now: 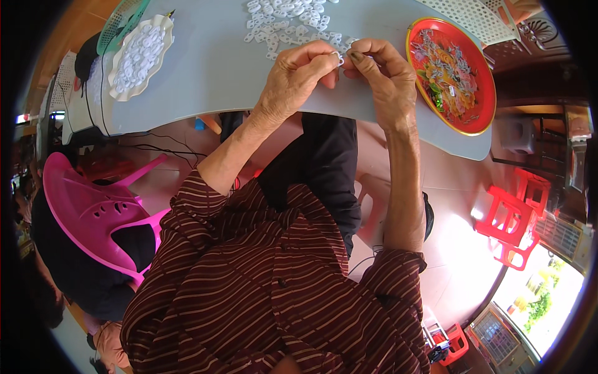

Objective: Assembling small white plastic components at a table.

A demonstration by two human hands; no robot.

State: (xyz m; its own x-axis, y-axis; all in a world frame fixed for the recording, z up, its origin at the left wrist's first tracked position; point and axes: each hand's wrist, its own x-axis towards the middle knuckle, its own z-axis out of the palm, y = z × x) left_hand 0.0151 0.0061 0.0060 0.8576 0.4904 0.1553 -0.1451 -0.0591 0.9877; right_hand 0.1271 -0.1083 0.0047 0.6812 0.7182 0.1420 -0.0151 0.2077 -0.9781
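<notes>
Over the grey table, my left hand pinches a small white plastic piece with a hole between thumb and fingertips. My right hand meets it from the right, its thumb and index finger closed together. Whatever sits in that right pinch is too small to make out. Just beyond the hands lies a loose pile of similar white pieces. To the right of my right hand stands a round red tray with a gold rim and floral print, bearing scattered small silvery pieces.
A wavy-edged white dish heaped with white pieces is at the table's left, beside a green mesh basket. A white perforated basket stands far right. Dark cables hang at the left edge. A pink chair and red stools stand around.
</notes>
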